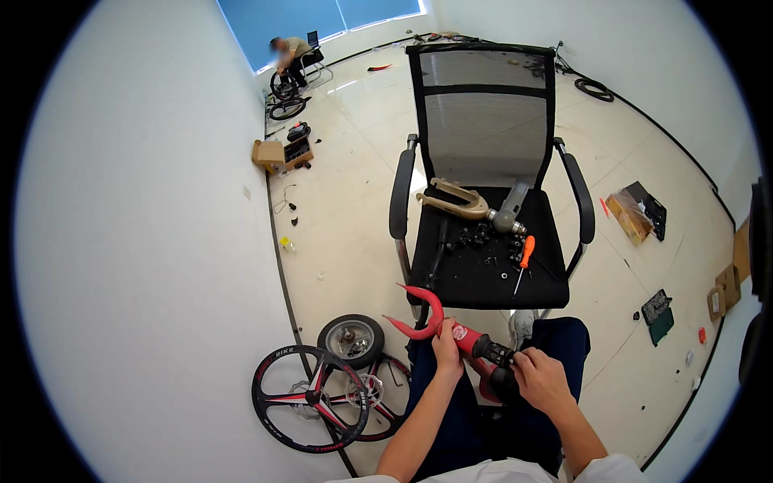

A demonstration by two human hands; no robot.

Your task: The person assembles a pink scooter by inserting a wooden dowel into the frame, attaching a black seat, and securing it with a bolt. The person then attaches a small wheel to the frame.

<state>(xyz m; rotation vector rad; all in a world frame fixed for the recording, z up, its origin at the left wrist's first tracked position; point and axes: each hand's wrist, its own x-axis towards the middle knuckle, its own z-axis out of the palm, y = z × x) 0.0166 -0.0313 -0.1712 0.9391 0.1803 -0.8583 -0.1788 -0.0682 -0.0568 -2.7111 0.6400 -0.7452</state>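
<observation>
Across my lap lies a red bicycle fork with two curved prongs pointing left, joined to a red tube with a black slotted fitting at its right end. My left hand is wrapped round the red piece just behind the prongs. Against the black fitting, my right hand has its fingers pinched together; whatever is between them is too small to make out. More red frame and a dark rounded part show below the tube, partly hidden by my right hand.
Ahead stands a black office chair bearing a tan fork, a grey metal part, an orange-handled screwdriver and small black parts. Spoked wheels and a tyred wheel lie at left. Another person sits far off.
</observation>
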